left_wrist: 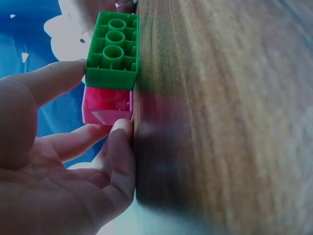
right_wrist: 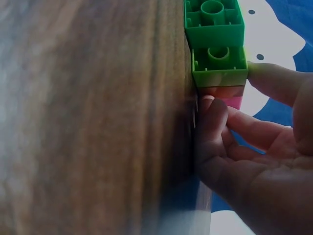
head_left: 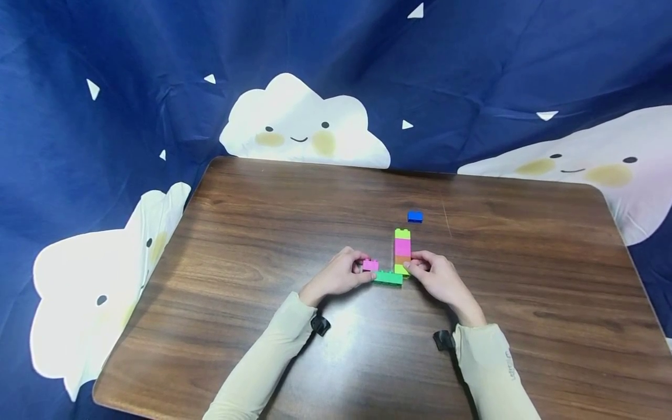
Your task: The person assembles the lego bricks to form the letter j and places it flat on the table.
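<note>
My left hand [head_left: 343, 271] pinches a pink toy building brick [head_left: 370, 265] against a longer green brick [head_left: 388, 278]. In the left wrist view the thumb touches the green brick [left_wrist: 111, 51] while fingers meet the pink brick [left_wrist: 106, 106]. On the other side, my right hand [head_left: 436, 277] grips the near end of a brick stack [head_left: 402, 247] coloured lime, pink, orange and lime. Its thumb lies along the near lime brick [right_wrist: 220, 66] in the right wrist view. Hollow undersides of the green and lime bricks face the wrist cameras. The two assemblies meet; whether they are joined I cannot tell.
A blue brick [head_left: 415, 217] sits alone just beyond the stack. Everything is on a brown wooden table [head_left: 273, 221]. Behind it and at its left hangs a dark blue curtain [head_left: 325, 52] printed with white clouds.
</note>
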`<state>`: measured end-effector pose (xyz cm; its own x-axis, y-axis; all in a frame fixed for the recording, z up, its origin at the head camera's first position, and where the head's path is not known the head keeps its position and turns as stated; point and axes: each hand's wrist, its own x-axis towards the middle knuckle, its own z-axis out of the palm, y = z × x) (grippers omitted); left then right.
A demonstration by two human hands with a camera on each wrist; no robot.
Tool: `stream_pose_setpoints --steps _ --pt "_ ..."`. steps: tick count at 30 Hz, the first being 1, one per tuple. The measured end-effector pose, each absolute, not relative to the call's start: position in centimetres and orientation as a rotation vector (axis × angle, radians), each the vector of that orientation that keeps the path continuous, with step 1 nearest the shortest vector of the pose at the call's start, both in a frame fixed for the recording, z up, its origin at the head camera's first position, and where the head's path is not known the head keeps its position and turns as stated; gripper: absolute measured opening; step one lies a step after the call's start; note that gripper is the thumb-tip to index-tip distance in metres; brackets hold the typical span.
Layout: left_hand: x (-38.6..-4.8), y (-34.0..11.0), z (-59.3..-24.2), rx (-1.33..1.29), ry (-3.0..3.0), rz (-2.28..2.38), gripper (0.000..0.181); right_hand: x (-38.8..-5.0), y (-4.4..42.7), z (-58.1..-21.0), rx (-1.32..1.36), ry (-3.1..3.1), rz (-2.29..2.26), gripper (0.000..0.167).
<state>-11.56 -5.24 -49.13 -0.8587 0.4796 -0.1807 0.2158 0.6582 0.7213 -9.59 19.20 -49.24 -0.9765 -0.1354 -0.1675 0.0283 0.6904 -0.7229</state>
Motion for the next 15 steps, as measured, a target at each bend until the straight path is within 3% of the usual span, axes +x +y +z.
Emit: stream_pose_setpoints --steps 15 --pt "-11.74 -5.33 -49.33 0.544 2.510 1.059 0.046 -10.56 19.76 -48.43 -0.055 2.533 -1.292 0.041"
